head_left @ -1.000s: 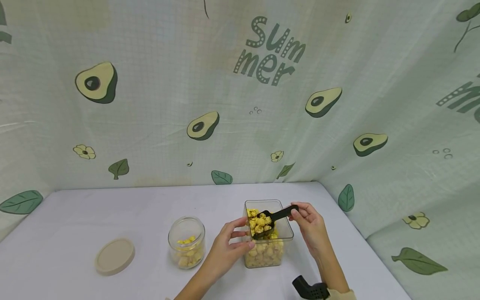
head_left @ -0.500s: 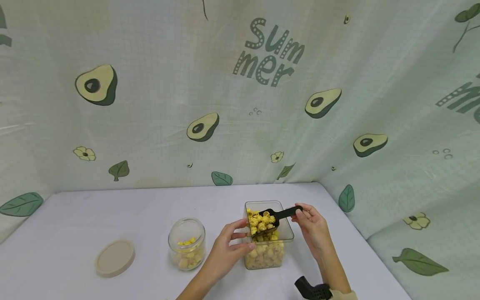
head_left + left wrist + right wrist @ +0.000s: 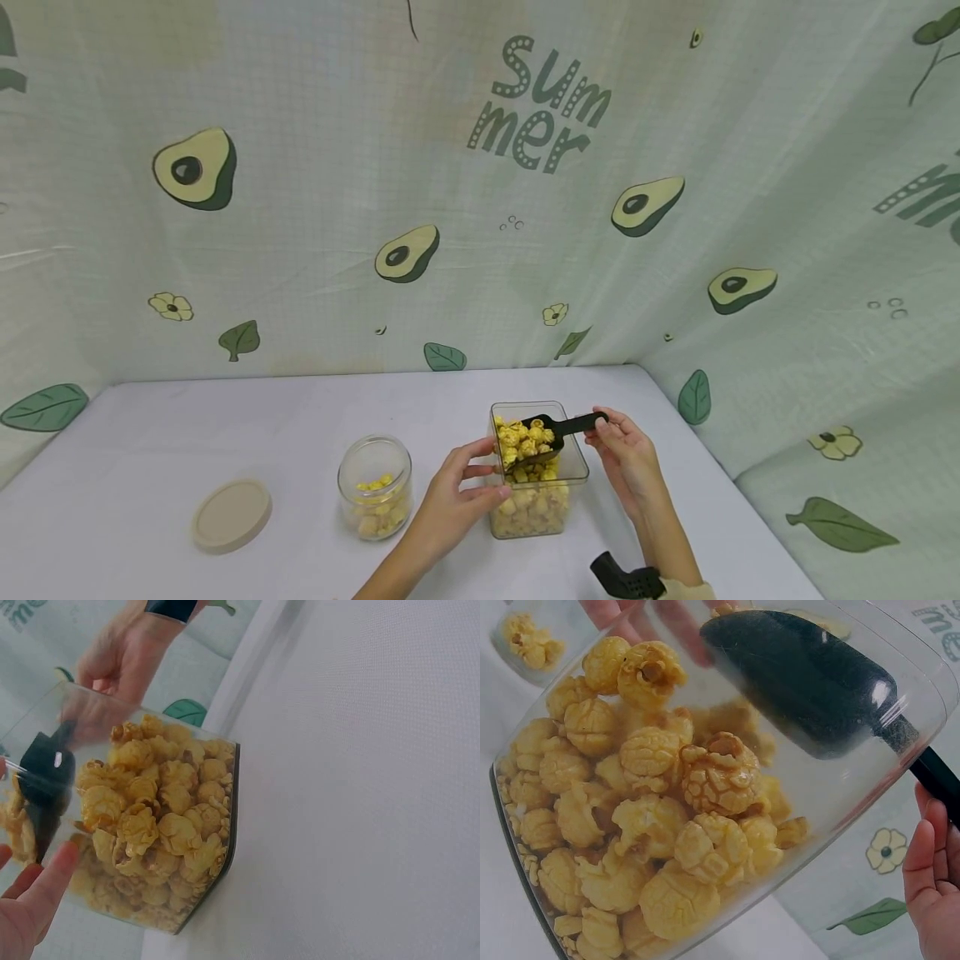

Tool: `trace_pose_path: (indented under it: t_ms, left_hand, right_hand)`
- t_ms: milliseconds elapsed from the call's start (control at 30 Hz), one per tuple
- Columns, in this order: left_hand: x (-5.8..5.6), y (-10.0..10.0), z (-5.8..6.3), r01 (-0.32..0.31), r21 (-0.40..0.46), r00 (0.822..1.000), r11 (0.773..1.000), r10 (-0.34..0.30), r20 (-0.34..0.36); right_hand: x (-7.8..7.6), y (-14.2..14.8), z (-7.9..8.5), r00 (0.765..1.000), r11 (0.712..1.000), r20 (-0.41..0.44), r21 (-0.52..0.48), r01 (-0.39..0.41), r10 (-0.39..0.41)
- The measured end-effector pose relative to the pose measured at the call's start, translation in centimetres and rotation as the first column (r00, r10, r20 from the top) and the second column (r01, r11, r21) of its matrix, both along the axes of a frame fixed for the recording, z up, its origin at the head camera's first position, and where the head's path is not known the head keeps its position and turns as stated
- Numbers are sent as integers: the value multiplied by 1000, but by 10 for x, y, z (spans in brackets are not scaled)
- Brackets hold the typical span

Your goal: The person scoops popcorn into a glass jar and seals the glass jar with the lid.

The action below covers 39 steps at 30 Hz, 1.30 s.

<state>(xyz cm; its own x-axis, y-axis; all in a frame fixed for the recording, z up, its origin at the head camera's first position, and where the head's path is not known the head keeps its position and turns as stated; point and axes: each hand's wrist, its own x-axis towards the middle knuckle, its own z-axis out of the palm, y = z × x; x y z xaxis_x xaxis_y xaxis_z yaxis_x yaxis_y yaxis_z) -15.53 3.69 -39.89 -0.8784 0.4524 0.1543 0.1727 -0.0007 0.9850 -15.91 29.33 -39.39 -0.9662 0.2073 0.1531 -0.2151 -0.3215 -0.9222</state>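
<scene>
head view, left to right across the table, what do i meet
Flat round beige lid, clear round jar of yellow popcorn, person's left hand, clear square-topped container of yellow popcorn, person's right hand.

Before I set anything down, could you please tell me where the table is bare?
Free: the table behind the lid and jar, left of the lid, and between the two. Crowded: from the jar across the left hand to the tub and right hand.
</scene>
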Motion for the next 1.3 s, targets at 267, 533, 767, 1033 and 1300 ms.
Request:
trace_pose_path:
  t_ms: [267,533,767,1033,1300]
  left_hand:
    - [1,0,-1,2,14,1000,1000,-1,-7]
    - [1,0,0,-1,10,1000,1000,2,-14]
    - [1,0,0,-3,10,1000,1000,3,-3]
    - [1,0,1,-2,4,1000,1000,2,-3]
    - [1,-1,0,3,6,1000,1000,-3,-5]
  right_hand:
    - [1,3,-3,996,993,-71,-100,-65,58]
    - [1,4,-1,998,992,-43,-120,-44,39]
    - [3,3,3,995,985,-88,-165,-51,36]
    - [4,1,11,998,984,-58,-177,8,-19]
    - [8,-2,19,998,980,-41,-194,44,-53]
